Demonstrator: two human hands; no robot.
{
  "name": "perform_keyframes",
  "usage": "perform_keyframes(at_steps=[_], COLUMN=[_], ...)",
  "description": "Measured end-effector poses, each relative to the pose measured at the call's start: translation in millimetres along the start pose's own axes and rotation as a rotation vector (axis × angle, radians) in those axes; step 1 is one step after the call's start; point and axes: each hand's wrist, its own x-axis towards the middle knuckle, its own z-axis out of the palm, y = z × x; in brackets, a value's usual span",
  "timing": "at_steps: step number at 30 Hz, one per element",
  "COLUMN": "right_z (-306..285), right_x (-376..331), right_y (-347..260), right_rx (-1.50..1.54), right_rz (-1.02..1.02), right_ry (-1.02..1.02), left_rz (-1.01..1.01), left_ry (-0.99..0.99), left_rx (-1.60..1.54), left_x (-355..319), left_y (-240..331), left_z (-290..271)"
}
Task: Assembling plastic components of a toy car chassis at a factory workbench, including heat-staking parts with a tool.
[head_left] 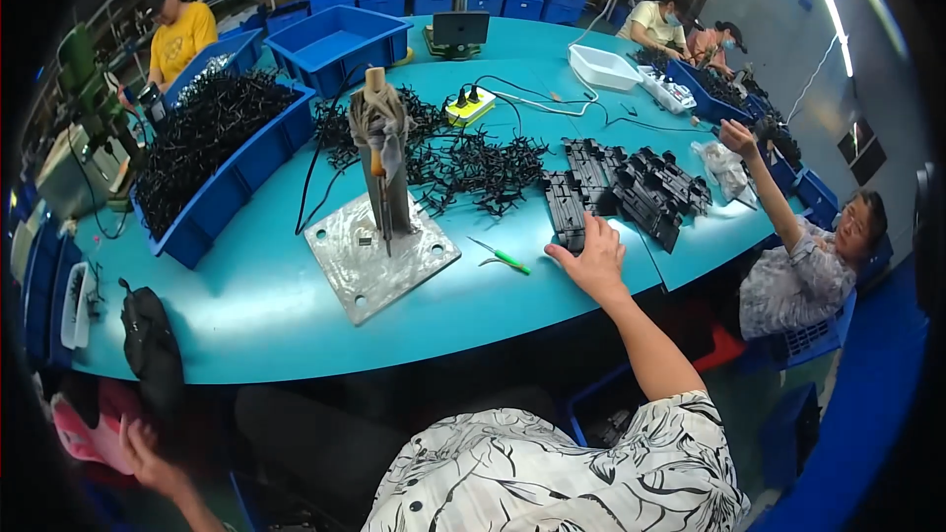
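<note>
My right hand (594,258) reaches out over the teal table (246,305) and lies with fingers spread on the near end of a black plastic tray (565,209). More black trays (650,187) are stacked just beyond it. A small green-handled tool (503,256) lies on the table left of this hand. My left hand (146,455) hangs low at the lower left, below the table edge, fingers apart and holding nothing, next to a pink object (84,429) and under a black bag (148,335).
A metal base plate with an upright post (379,251) stands mid-table, behind it a heap of small black parts (473,163). A blue bin full of black parts (212,138) sits left, with an empty blue bin (335,39) behind it. A seated co-worker (818,266) reaches in at right; others work at the far side.
</note>
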Motion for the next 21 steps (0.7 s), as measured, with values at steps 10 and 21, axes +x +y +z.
perform_keyframes(at_steps=[10,21], right_z=[-18.8,-38.2], right_x=[-1.4,-66.6], right_y=[15.1,-29.5], right_rx=[1.572,1.961], right_rz=[0.342,0.296], right_ry=[-0.066,-0.594], left_rz=[1.173,-0.59], left_ry=[-1.273,-1.553], left_rx=[-0.215,-0.673], left_x=[-177.6,-279.3], left_y=[171.7,190.9], left_z=[225.7,331.2])
